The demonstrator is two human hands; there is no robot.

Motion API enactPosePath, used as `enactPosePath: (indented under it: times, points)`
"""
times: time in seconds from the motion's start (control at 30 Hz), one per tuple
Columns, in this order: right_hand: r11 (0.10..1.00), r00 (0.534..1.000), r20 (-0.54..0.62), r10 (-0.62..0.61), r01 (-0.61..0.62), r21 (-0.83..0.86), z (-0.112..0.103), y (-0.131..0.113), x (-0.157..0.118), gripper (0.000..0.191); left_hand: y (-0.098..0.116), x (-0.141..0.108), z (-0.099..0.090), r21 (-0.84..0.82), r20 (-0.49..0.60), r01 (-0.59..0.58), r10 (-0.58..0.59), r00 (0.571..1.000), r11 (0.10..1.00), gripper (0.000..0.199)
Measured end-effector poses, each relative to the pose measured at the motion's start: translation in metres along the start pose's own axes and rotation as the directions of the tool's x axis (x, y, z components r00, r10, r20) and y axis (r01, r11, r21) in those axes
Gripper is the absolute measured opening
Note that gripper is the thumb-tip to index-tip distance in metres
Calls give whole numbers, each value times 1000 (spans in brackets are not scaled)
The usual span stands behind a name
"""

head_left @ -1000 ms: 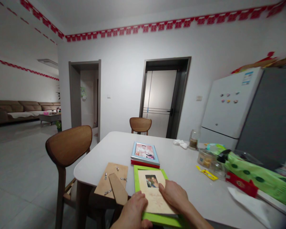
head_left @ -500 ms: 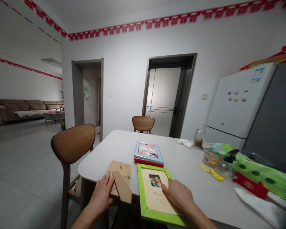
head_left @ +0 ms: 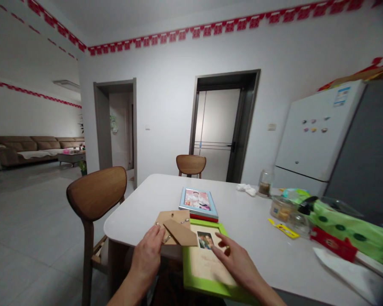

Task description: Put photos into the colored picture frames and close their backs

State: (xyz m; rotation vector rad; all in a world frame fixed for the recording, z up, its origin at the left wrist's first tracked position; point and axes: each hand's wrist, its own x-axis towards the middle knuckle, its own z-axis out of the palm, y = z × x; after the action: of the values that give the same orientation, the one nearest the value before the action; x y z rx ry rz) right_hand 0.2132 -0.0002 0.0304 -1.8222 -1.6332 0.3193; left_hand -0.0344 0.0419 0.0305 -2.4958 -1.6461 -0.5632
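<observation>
My left hand [head_left: 149, 250] grips the left edge of a brown frame backing board [head_left: 178, 219] with metal clips and a fold-out stand. The board is lifted, and its right part overlaps the green picture frame [head_left: 189, 276]. That frame lies at the table's near edge and holds a cream sheet with a small photo [head_left: 205, 240]. Over the frame's right side is my right hand [head_left: 239, 261], its fingers apart and nothing in them. Behind the board, a light-blue picture frame [head_left: 198, 199] rests on a red one [head_left: 207, 217].
On the white table [head_left: 242, 229], a glass jar [head_left: 265, 183], crumpled tissue [head_left: 246, 189], a snack tub [head_left: 280, 209], a yellow strip [head_left: 285, 229] and a green bag [head_left: 354, 231] sit to the right. Wooden chairs stand left [head_left: 97, 193] and behind [head_left: 190, 164].
My left hand has raised the backing board off the table and brought it right, over the green frame's edge. My right hand has come off the frame, fingers now spread.
</observation>
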Motion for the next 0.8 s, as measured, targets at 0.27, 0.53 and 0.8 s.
enactPosePath:
  times: [0.27, 0.53, 0.8]
  points:
    - [991, 989, 104, -108, 99, 85, -18, -11, -13, 49, 103, -2, 21, -137, 165, -159, 181, 970, 978, 42]
    - [985, 985, 127, -113, 128, -114, 2, 26, -8, 44, 100, -6, 38, -339, 237, -158, 247, 940, 927, 51]
    - [951, 978, 92, -186, 203, -232, 22, 27, 0, 27, 78, -14, 41, -440, 206, -278, 398, 894, 854, 55]
